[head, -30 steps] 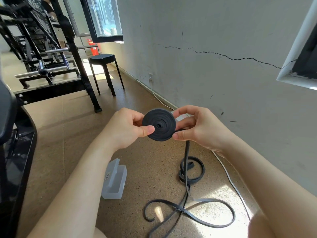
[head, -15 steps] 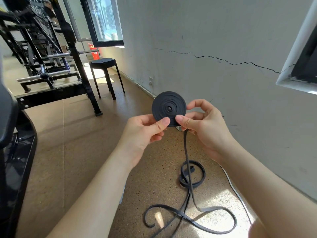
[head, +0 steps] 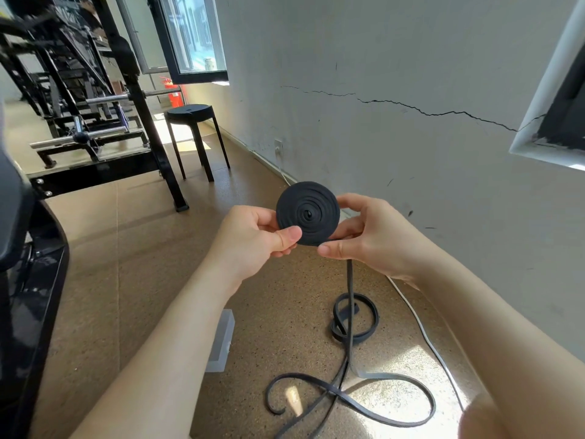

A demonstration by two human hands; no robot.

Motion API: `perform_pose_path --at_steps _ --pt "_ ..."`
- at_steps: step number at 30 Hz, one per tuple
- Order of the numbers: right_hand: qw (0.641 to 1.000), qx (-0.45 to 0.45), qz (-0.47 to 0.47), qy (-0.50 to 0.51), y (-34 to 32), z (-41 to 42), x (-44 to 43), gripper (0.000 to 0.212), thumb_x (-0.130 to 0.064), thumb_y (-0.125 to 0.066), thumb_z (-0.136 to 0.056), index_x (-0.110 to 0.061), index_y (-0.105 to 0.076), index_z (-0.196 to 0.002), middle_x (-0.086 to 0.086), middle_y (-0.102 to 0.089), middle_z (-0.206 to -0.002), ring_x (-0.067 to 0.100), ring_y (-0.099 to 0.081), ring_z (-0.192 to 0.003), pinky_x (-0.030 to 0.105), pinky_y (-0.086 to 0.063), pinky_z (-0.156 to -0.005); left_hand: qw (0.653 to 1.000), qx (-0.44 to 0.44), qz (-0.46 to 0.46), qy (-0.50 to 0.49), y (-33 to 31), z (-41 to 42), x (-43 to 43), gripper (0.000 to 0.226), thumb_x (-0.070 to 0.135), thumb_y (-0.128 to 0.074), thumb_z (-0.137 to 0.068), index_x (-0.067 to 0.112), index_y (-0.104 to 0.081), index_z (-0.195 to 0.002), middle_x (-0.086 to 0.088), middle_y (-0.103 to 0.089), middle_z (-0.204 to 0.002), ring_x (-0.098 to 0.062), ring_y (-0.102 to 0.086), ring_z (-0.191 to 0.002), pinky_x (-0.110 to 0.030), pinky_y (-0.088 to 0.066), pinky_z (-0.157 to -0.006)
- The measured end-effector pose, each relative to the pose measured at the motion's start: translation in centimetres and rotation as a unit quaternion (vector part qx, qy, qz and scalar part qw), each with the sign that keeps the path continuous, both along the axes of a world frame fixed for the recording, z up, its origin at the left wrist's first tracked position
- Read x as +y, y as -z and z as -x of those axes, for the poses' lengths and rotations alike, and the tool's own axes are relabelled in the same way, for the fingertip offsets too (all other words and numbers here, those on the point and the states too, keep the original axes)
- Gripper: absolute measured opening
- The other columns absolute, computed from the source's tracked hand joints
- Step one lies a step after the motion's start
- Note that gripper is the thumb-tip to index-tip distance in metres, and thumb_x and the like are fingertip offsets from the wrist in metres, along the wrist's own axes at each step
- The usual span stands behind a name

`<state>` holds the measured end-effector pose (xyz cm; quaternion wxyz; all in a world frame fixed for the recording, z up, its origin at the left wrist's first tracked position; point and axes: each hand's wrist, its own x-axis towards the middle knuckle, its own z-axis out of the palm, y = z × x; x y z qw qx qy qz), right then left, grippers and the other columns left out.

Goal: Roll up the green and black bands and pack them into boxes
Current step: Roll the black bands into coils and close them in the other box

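- Head view: we find the black band (head: 307, 213) wound into a flat spiral disc, held mid-air; its tail hangs to the floor (head: 126, 280).
- Left hand (head: 253, 240) and right hand (head: 375, 237) each pinch the disc's edge.
- Clear box (head: 223, 340) on the floor; contents indiscernible.

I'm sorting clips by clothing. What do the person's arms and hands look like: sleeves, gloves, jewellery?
The left forearm and right forearm are bare to the picture's edge: no sleeves show. The left hand and right hand wear no gloves; no ring, watch or bracelet shows. Thumbnails are short, apparently unpainted.
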<state>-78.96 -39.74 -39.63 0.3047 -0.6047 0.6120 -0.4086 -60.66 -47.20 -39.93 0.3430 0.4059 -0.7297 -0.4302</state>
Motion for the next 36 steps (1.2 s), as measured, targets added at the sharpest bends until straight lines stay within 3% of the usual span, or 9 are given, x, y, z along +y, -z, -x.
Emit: perform_pose_path --at_steps 3,8,14,18,21,23,27,31,36 --pt "0.996 -0.015 -0.065 -0.059 0.0 0.6 0.1 0.065 -0.013 -0.080 -0.075 -0.017 -0.050 -0.132 0.008 -0.076 -0.088 0.020 -0.073 -0.081 0.038 -0.056 -0.086 0.997 -0.070 0.030 0.020 0.1 -0.2 -0.1 0.008 0.018 -0.075 -0.080 0.018 -0.075 -0.088 -0.002 -0.074 -0.075 -0.017 -0.070 -0.072 -0.036 -0.058 -0.074" --pt "0.971 -0.109 -0.167 -0.129 0.3 0.9 0.7 0.054 -0.050 -0.059 -0.084 -0.014 -0.055 -0.123 0.010 -0.071 -0.085 0.017 -0.060 -0.073 0.029 -0.043 -0.069 0.980 -0.174 0.085 0.054 -0.1 -0.4 0.0 0.011 0.022 -0.076 -0.080 0.025 -0.074 -0.091 0.006 -0.073 -0.080 -0.010 -0.068 -0.077 -0.033 -0.055 -0.077" --pt "0.953 -0.188 -0.190 -0.142 0.6 0.8 0.6 0.075 -0.066 -0.039 -0.083 -0.006 -0.056 -0.124 0.017 -0.068 -0.088 0.019 -0.058 -0.075 0.025 -0.042 -0.064 0.971 -0.205 0.112 0.050 -0.3 -0.8 -0.3 0.016 0.022 -0.074 -0.081 0.024 -0.074 -0.096 0.007 -0.072 -0.084 -0.010 -0.066 -0.082 -0.033 -0.053 -0.078" --pt "0.954 -0.202 -0.171 -0.141 0.8 0.7 0.5 0.059 -0.058 -0.045 -0.087 -0.014 -0.056 -0.125 0.021 -0.067 -0.092 0.024 -0.056 -0.081 0.033 -0.040 -0.074 0.968 -0.213 0.129 0.044 -0.3 -0.9 -0.4 0.016 0.023 -0.074 -0.081 0.024 -0.073 -0.097 0.007 -0.072 -0.085 -0.010 -0.065 -0.083 -0.034 -0.053 -0.079" --pt "0.947 -0.252 -0.144 -0.139 1.0 0.9 0.4 0.058 -0.052 -0.047 -0.089 -0.012 -0.053 -0.131 0.024 -0.066 -0.094 0.025 -0.055 -0.081 0.031 -0.040 -0.071 0.983 -0.142 0.114 0.037 -0.1 -0.8 -0.3 0.010 0.018 -0.074 -0.081 0.025 -0.072 -0.088 0.008 -0.071 -0.080 -0.008 -0.064 -0.078 -0.027 -0.051 -0.073" --pt "0.934 -0.307 -0.110 -0.146 1.0 0.9 0.4 0.061 -0.048 -0.048 -0.090 -0.008 -0.048 -0.135 0.024 -0.066 -0.095 0.024 -0.057 -0.079 0.028 -0.043 -0.069 0.999 -0.005 0.034 0.040 0.1 -0.5 -0.1 0.010 0.012 -0.071 -0.081 0.021 -0.072 -0.085 0.005 -0.072 -0.080 -0.009 -0.065 -0.076 -0.026 -0.051 -0.071" --pt "0.901 -0.394 -0.056 -0.173 1.3 0.6 0.2 0.071 -0.048 -0.064 -0.083 -0.004 -0.046 -0.136 0.031 -0.056 -0.108 0.024 -0.056 -0.085 0.023 -0.049 -0.070 0.953 0.224 -0.167 0.119 0.4 0.1 0.6 0.024 0.016 -0.064 -0.081 0.003 -0.069 -0.100 -0.016 -0.069 -0.095 -0.018 -0.063 -0.079 -0.026 -0.053 -0.069" --pt "0.869 -0.453 -0.047 -0.196 1.3 0.6 0.1 0.084 -0.048 -0.078 -0.072 -0.004 -0.047 -0.137 0.030 -0.055 -0.111 0.024 -0.057 -0.087 0.023 -0.051 -0.072 0.948 0.223 -0.168 0.154 0.6 0.7 0.9 0.026 0.017 -0.062 -0.080 -0.005 -0.066 -0.093 -0.014 -0.069 -0.079 -0.018 -0.066 -0.074 -0.028 -0.056 -0.076" --pt "0.892 -0.385 -0.120 -0.205 0.4 0.9 0.7 0.060 -0.056 -0.055 -0.082 -0.016 -0.060 -0.126 0.019 -0.068 -0.105 0.027 -0.068 -0.089 0.025 -0.053 -0.066 0.980 0.155 -0.068 0.103 0.4 0.5 0.9 0.025 0.023 -0.067 -0.072 0.006 -0.072 -0.090 -0.015 -0.072 -0.080 -0.019 -0.066 -0.073 -0.033 -0.057 -0.074"
